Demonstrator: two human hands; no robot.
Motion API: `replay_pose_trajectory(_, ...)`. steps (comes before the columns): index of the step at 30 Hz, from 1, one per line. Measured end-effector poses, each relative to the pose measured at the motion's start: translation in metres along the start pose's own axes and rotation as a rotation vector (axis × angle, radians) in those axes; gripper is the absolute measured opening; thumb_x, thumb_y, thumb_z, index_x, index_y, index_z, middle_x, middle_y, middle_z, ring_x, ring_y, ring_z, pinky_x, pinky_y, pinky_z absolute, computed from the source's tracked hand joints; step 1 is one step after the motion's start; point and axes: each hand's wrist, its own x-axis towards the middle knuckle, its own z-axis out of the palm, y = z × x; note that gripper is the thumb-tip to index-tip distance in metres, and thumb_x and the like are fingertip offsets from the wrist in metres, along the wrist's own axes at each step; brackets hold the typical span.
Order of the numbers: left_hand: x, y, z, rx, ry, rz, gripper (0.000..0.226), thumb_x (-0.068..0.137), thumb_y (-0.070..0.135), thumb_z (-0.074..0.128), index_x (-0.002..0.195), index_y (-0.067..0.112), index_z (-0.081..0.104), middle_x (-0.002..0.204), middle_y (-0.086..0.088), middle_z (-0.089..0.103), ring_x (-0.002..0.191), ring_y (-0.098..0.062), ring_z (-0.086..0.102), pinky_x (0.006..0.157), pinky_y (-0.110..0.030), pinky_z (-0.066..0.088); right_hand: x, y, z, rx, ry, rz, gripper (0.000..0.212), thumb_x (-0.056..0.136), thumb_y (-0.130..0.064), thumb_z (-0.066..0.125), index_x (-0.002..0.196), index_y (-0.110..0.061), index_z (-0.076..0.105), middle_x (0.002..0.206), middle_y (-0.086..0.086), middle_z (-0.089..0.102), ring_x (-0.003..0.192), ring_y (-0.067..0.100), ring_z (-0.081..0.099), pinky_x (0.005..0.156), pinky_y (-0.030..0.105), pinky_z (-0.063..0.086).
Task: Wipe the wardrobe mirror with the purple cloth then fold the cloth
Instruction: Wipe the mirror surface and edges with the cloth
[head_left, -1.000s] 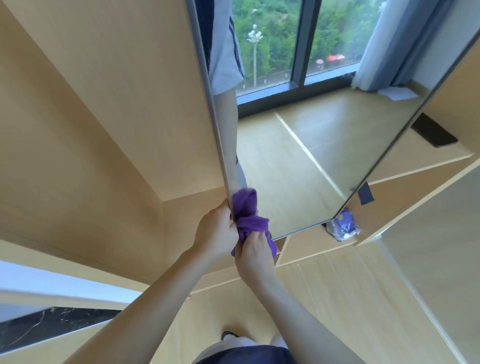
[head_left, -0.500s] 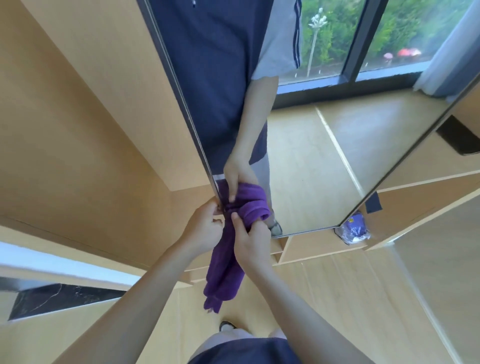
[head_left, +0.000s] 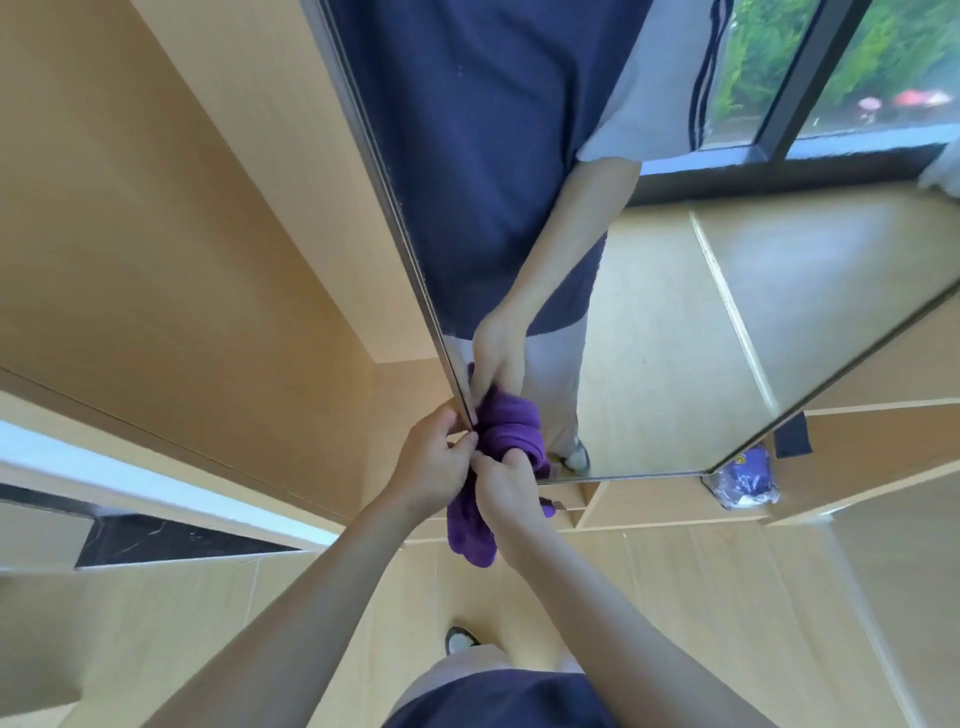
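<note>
Both hands are in tight at the mirror's (head_left: 675, 322) lower left corner, and the purple cloth (head_left: 511, 431) is bunched between them, right against the glass beside the thin metal frame edge. The right hand (head_left: 506, 491) has its fingers curled round the wad, which looks like a grip meant to gather the soft, fleecy fabric, while a loose tail hangs down below the wrist. The left hand (head_left: 434, 460) pinches at the cloth's near edge by the frame, probably steadying it for a fold or a regrip. The glass is smooth and bright, reflecting the pale wood floor (head_left: 727, 597) and window. A crumpled plastic bag (head_left: 743, 478) sits by the right corner, well apart
</note>
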Motion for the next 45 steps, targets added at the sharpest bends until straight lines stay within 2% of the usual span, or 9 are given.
replay_pose_trajectory(3,0.001,0.002,-0.002,-0.053,-0.020,-0.022,0.018,0.099,0.011,0.056,0.113,0.014,0.067,0.110,0.001,0.073,0.105,-0.021,0.067,0.095,-0.036,0.052,0.002,0.000,-0.001,-0.084,0.079,-0.107,0.026,0.104,-0.020,0.048,0.083,-0.008,0.058,0.080,0.003,0.062,0.078,0.021,0.055,0.078,0.037,0.048)
replay_pose_trajectory(7,0.004,0.003,-0.005,-0.066,-0.061,-0.013,0.021,0.100,0.012,0.051,0.116,0.017,0.065,0.113,0.000,0.072,0.109,-0.019,0.065,0.098,-0.038,0.050,0.014,0.010,-0.004,-0.136,0.107,-0.097,0.028,0.104,-0.018,0.053,0.092,0.005,0.062,0.086,0.010,0.066,0.079,0.025,0.057,0.065,0.031,0.042)
replay_pose_trajectory(13,0.007,-0.004,0.004,0.052,0.067,0.076,0.024,0.103,0.018,0.052,0.085,0.034,0.054,0.071,0.029,0.060,0.068,0.005,0.053,0.062,-0.010,0.037,0.036,0.018,-0.041,-0.015,0.204,0.041,0.023,0.102,-0.023,0.055,0.095,-0.004,0.067,0.092,0.009,0.071,0.087,0.028,0.064,0.081,0.037,0.051)
replay_pose_trajectory(21,0.011,-0.011,0.008,0.103,0.120,0.136,0.024,0.104,0.020,0.051,0.085,0.034,0.053,0.064,0.027,0.057,0.060,0.000,0.051,0.054,-0.014,0.034,0.050,0.005,-0.141,0.322,0.421,0.118,0.020,0.100,-0.019,0.048,0.094,-0.018,0.068,0.089,0.008,0.073,0.084,0.024,0.067,0.078,0.036,0.050)
replay_pose_trajectory(25,0.006,-0.013,0.012,0.103,0.155,0.152,0.024,0.103,0.017,0.053,0.085,0.032,0.054,0.067,0.027,0.058,0.066,0.003,0.054,0.057,-0.010,0.037,0.057,0.003,-0.178,0.304,0.557,0.111,0.018,0.100,-0.018,0.048,0.095,-0.015,0.065,0.084,0.004,0.068,0.081,0.024,0.062,0.071,0.034,0.044)
replay_pose_trajectory(33,-0.012,-0.019,0.028,0.096,0.243,0.124,0.029,0.103,0.020,0.052,0.084,0.041,0.052,0.080,0.024,0.066,0.080,-0.004,0.064,0.067,-0.014,0.043,0.075,0.004,-0.219,0.088,0.683,0.078,0.036,0.103,-0.018,0.043,0.135,-0.005,0.054,0.115,0.013,0.062,0.104,0.035,0.057,0.093,0.041,0.041)
replay_pose_trajectory(37,-0.010,-0.022,0.029,0.099,0.235,0.093,0.017,0.097,0.047,0.044,0.088,0.054,0.055,0.078,0.005,0.066,0.077,-0.025,0.066,0.076,-0.044,0.053,0.075,0.012,-0.204,0.017,0.564,0.138,0.024,0.100,-0.009,0.041,0.114,0.002,0.058,0.095,0.011,0.063,0.098,0.035,0.057,0.090,0.039,0.042)
replay_pose_trajectory(41,-0.012,-0.023,0.029,0.080,0.225,0.092,0.017,0.096,0.052,0.042,0.091,0.054,0.058,0.085,0.017,0.067,0.078,-0.012,0.064,0.081,-0.050,0.058,0.068,0.022,-0.159,-0.050,0.360,0.230,0.022,0.090,-0.002,0.040,0.076,-0.011,0.055,0.080,0.009,0.063,0.093,0.035,0.057,0.091,0.041,0.045)
replay_pose_trajectory(45,-0.009,-0.019,0.024,0.089,0.181,0.028,0.019,0.101,0.043,0.045,0.089,0.051,0.058,0.076,0.027,0.064,0.073,-0.005,0.058,0.080,-0.042,0.057,0.066,0.032,-0.093,-0.003,0.120,0.318,0.020,0.096,-0.009,0.047,0.113,-0.005,0.057,0.106,0.015,0.064,0.097,0.030,0.058,0.091,0.038,0.048)
